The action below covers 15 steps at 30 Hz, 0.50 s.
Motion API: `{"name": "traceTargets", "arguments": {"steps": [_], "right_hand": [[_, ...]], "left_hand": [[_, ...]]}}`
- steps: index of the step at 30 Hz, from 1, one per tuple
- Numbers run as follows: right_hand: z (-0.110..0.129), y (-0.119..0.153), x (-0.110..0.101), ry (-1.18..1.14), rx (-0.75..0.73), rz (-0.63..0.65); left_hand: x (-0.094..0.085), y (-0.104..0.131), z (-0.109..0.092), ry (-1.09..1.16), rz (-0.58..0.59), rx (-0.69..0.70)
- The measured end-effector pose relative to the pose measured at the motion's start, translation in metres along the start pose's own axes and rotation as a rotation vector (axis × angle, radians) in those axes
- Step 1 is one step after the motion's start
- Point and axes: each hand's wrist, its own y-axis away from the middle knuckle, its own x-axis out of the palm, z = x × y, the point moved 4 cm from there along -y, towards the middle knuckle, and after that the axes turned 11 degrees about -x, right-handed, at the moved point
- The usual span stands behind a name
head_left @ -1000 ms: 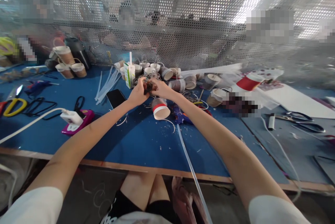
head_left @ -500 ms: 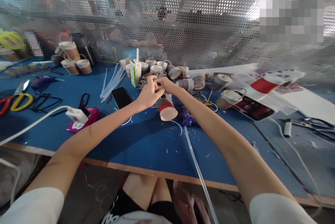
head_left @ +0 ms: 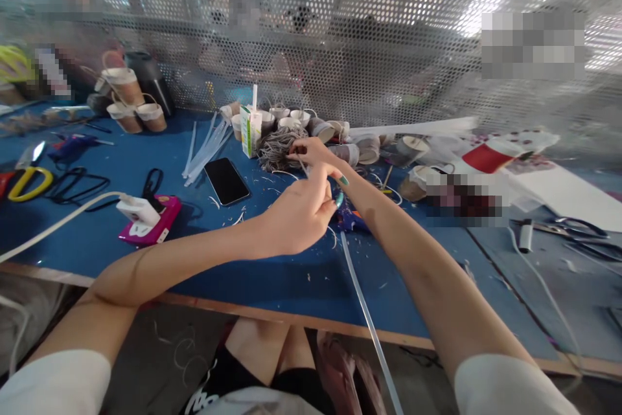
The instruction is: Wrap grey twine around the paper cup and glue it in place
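Note:
A tangled bundle of grey-brown twine (head_left: pixel 279 148) lies at the middle back of the blue table. At its right edge my right hand (head_left: pixel 313 153) has its fingers pinched on the twine. Nearer to me, my left hand (head_left: pixel 304 211) is closed, its thumb pressed to the fingers. A thin strand runs between the two hands. Right of my left hand, partly under my right forearm, lies a blue glue gun (head_left: pixel 352 221) with a clear glue stick (head_left: pixel 362 298) reaching past the table edge. The red-banded paper cup is hidden from view.
Small paper cups (head_left: pixel 290 122) and a drink carton (head_left: pixel 251 132) stand behind. Leftward lie a black phone (head_left: pixel 227 181), glue sticks (head_left: pixel 207 149), a white plug (head_left: pixel 138 210) on a pink case (head_left: pixel 162 217) and yellow-handled scissors (head_left: pixel 32 183). More scissors (head_left: pixel 580 227) lie right.
My left hand has moved toward me and to the right, away from the bundle, and now covers the place of the red-banded cup. My right hand has shifted slightly, uncovering more twine.

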Motion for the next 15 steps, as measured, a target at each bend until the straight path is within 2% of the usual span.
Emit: {"name": "traceTargets", "arguments": {"steps": [6,15], "right_hand": [[-0.006,-0.001,-0.001,0.065,-0.018,-0.033],[-0.015,-0.008,0.000,0.177,-0.044,-0.067]], "left_hand": [[0.000,0.021,-0.011,0.088,0.075,0.031],[-0.021,0.046,-0.033,0.140,0.191,0.080]]}}
